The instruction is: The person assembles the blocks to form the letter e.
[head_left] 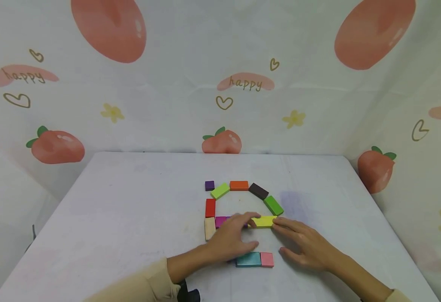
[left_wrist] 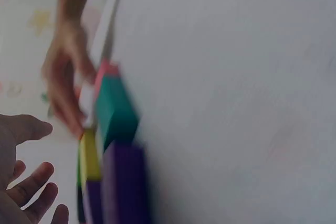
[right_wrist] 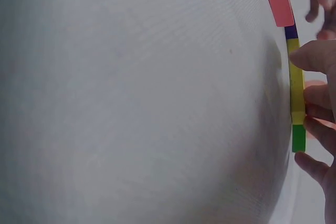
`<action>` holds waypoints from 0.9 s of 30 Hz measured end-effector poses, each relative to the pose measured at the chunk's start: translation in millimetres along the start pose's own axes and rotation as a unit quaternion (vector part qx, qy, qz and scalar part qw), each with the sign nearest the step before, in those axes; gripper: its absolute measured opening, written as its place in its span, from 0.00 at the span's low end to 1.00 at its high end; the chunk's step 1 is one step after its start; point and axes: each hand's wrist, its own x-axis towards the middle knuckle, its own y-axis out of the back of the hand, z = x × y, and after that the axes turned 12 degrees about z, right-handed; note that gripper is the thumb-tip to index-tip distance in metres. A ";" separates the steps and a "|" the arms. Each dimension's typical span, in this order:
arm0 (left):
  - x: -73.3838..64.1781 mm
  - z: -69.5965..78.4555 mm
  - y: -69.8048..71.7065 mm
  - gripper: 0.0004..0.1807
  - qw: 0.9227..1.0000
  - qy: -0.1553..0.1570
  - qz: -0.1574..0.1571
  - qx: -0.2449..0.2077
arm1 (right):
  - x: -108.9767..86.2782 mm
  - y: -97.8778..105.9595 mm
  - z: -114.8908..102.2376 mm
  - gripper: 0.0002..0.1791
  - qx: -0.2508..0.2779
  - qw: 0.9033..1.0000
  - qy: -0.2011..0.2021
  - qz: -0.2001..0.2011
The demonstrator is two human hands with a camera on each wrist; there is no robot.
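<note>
A yellow block (head_left: pixel 264 222) lies flat at the right end of a row, beside purple and magenta blocks (head_left: pixel 220 222). The fingertips of my right hand (head_left: pixel 308 245) touch its right end, the fingers nearly straight. My left hand (head_left: pixel 228 239) reaches over the purple part of the row, thumb and fingers spread apart, its index fingertip overlapping the yellow block's left end in the head view. Nothing shows in its grasp in the left wrist view. Below the left thumb lie a teal block (head_left: pixel 249 260) and a pink block (head_left: pixel 267 260); a purple block (left_wrist: pixel 126 182) adjoins the teal one, mostly hidden from the head view.
Above the row, an arch is formed by red (head_left: pixel 210 208), lime (head_left: pixel 220 191), orange (head_left: pixel 239 186), black (head_left: pixel 259 191) and green (head_left: pixel 273 205) blocks. A small purple block (head_left: pixel 210 186) sits at its upper left, a natural-wood block (head_left: pixel 210 229) at the row's left end. The white table (head_left: pixel 129 218) meets a printed curtain.
</note>
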 end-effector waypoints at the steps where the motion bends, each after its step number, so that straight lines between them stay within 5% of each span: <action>1: 5.1 -4.5 5.5 0.33 1.000 0.002 0.017 0.002 | -0.1 -0.1 0.3 0.33 0.000 1.000 -0.003 -0.005; 7: 39.6 -37.5 42.1 0.33 0.993 0.054 0.094 -0.037 | -0.7 -1.9 2.1 0.33 -0.003 1.000 -0.009 -0.018; 13: 59.5 -74.7 71.4 0.34 0.988 0.062 0.141 -0.027 | -0.2 -1.7 1.9 0.33 -0.002 1.000 -0.008 -0.016; 20: 63.3 -102.0 89.1 0.37 0.985 0.110 0.133 0.026 | 0.9 -0.5 3.1 0.33 0.004 1.000 0.000 -0.014; 27: 63.8 -112.3 92.0 0.41 0.984 0.144 0.098 0.040 | 3.2 1.4 5.7 0.33 0.004 1.000 0.020 -0.010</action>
